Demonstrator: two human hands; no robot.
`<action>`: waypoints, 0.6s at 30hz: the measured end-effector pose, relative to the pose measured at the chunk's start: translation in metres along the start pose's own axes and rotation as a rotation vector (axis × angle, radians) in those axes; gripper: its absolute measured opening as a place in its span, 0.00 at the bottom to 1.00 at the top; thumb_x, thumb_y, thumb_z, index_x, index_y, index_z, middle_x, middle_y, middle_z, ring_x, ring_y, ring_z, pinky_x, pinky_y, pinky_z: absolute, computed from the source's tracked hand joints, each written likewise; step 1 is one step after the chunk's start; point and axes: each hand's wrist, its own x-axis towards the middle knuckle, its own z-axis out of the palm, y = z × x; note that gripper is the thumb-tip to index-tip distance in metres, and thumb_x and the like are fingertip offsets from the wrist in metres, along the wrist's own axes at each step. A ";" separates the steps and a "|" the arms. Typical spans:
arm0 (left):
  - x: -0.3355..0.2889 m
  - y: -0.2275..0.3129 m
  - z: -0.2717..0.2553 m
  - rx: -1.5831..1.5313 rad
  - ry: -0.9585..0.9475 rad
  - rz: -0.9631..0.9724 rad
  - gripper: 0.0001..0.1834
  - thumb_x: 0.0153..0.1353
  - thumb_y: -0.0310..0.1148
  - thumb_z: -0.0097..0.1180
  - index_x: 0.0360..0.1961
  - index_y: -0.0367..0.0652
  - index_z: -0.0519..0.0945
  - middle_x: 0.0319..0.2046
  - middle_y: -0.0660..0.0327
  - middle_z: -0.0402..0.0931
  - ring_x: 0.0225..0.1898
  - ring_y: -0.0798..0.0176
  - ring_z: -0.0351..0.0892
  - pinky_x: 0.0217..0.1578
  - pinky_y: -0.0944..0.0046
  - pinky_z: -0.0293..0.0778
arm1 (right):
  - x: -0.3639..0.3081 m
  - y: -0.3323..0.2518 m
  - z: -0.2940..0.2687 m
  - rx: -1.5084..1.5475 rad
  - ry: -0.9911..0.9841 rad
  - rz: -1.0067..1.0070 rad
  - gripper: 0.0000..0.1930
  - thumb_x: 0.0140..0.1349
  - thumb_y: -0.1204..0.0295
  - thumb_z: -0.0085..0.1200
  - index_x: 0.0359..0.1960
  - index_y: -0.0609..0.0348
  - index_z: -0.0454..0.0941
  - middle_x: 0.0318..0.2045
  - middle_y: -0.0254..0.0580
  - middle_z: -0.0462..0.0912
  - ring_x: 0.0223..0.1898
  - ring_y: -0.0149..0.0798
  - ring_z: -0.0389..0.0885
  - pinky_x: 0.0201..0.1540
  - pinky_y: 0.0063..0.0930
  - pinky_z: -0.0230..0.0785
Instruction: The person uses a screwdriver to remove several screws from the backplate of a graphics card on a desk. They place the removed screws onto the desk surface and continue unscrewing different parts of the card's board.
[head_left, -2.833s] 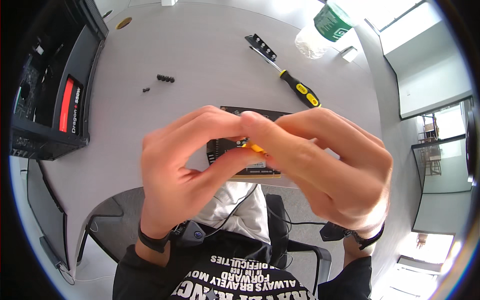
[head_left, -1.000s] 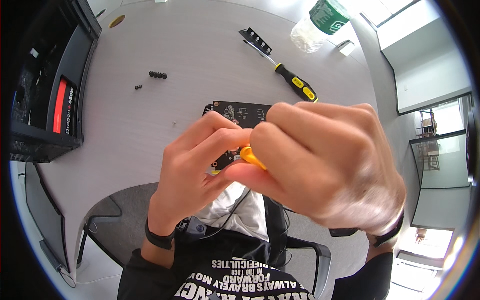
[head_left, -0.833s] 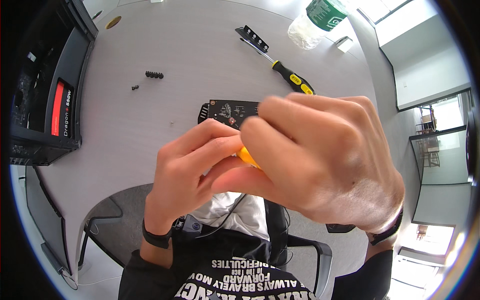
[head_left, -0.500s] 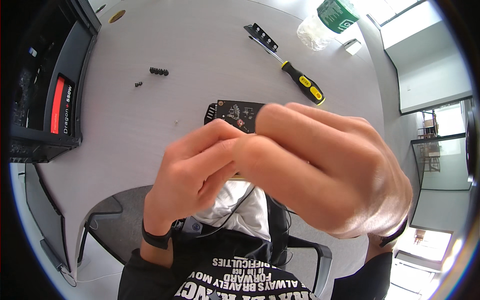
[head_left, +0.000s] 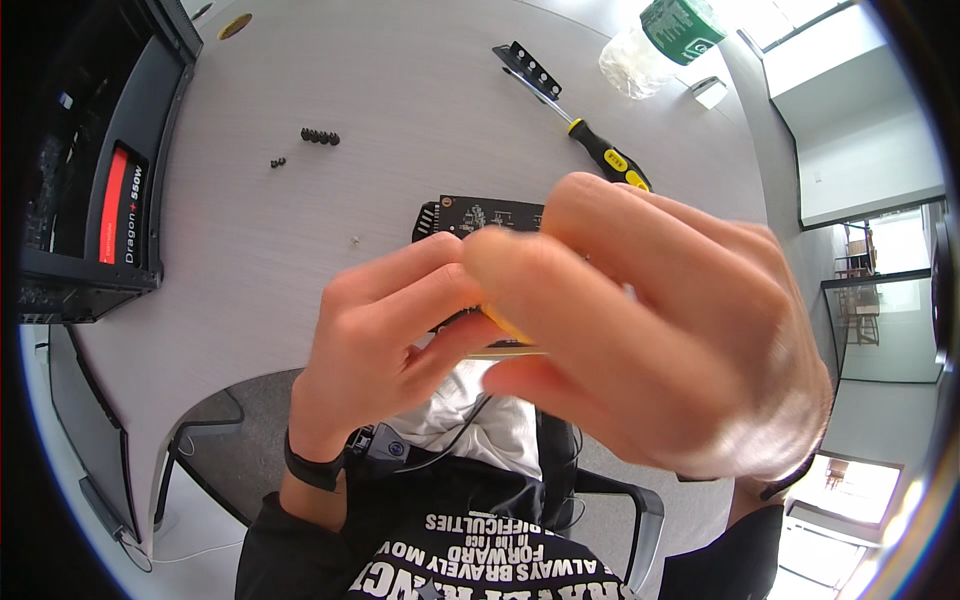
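A black circuit board (head_left: 500,213), seemingly a graphics card with a slotted bracket at its left end, lies on the table in front of me, mostly covered by my hands. My left hand (head_left: 385,320) is closed over its near left part, with bent fingers pressed together. Above and across the board, my right hand (head_left: 670,330) is closed too, its fingertips meeting those of the left. A small yellow-orange piece (head_left: 503,322) shows between the hands; the rest of it is hidden.
Beyond the board lie a black-and-yellow screwdriver (head_left: 610,155) and a perforated black metal strip (head_left: 535,72). A clear container with a green label (head_left: 680,30) stands far right. Small black screws (head_left: 320,137) lie left of centre. An open computer case (head_left: 90,180) stands at left.
My right hand has turned and shifted slightly; its thumb now sits apart from its forefinger, exposing the yellow-orange piece. The left hand stays nearly in place.
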 end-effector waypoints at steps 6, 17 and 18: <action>0.005 0.000 0.001 -0.136 -0.030 -0.022 0.18 0.54 0.22 0.70 0.47 0.39 0.84 0.35 0.58 0.82 0.31 0.59 0.82 0.33 0.64 0.79 | -0.001 0.003 -0.009 -0.003 0.004 -0.126 0.14 0.40 0.69 0.69 0.24 0.63 0.77 0.19 0.32 0.64 0.16 0.31 0.64 0.14 0.24 0.51; -0.001 -0.005 0.004 0.023 0.054 0.027 0.16 0.54 0.23 0.74 0.44 0.40 0.84 0.32 0.59 0.84 0.31 0.64 0.85 0.32 0.67 0.79 | 0.001 0.005 -0.003 -0.040 -0.055 0.015 0.22 0.44 0.55 0.71 0.28 0.62 0.79 0.19 0.32 0.68 0.16 0.31 0.69 0.15 0.27 0.62; -0.001 -0.007 0.001 0.050 0.038 0.034 0.16 0.54 0.23 0.74 0.44 0.39 0.84 0.33 0.59 0.84 0.31 0.64 0.85 0.33 0.67 0.79 | 0.000 0.006 -0.001 -0.015 -0.012 0.003 0.22 0.43 0.59 0.72 0.31 0.63 0.79 0.20 0.34 0.70 0.17 0.32 0.70 0.15 0.27 0.63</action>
